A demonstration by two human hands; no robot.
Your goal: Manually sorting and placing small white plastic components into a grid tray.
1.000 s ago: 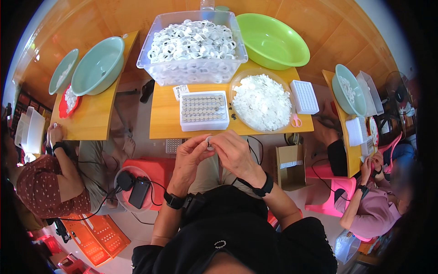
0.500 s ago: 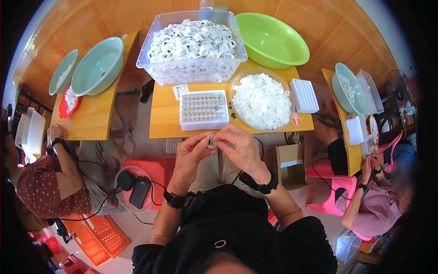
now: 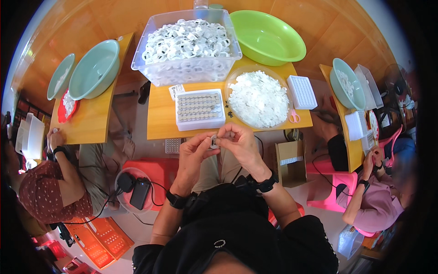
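Note:
My left hand (image 3: 194,155) pinches a small white ring-shaped plastic part (image 3: 213,142) with a dark spot, just off the table's front edge. From the other side my right hand (image 3: 240,144) has its thumb and forefinger closed at the same part; whether a smaller piece sits between them is hidden. Beyond the hands stands a white tray (image 3: 199,125) holding rows of round grey discs (image 3: 197,106). To its right a clear round bowl (image 3: 227,97) is heaped with small white plastic pieces (image 3: 258,98). Several tiny black bits (image 3: 229,109) lie between tray and bowl.
A clear bin (image 3: 182,73) full of white ring parts and a green basin (image 3: 269,41) stand at the back. Pink scissors (image 3: 294,117) and another white tray (image 3: 302,92) lie right. An open carton (image 3: 291,171) is below. Co-workers sit at side tables (image 3: 86,125) left and right.
The view has shifted slightly. Both hands stay together at the ring part, which has turned a little; the right fingers have curled and moved slightly at its edge.

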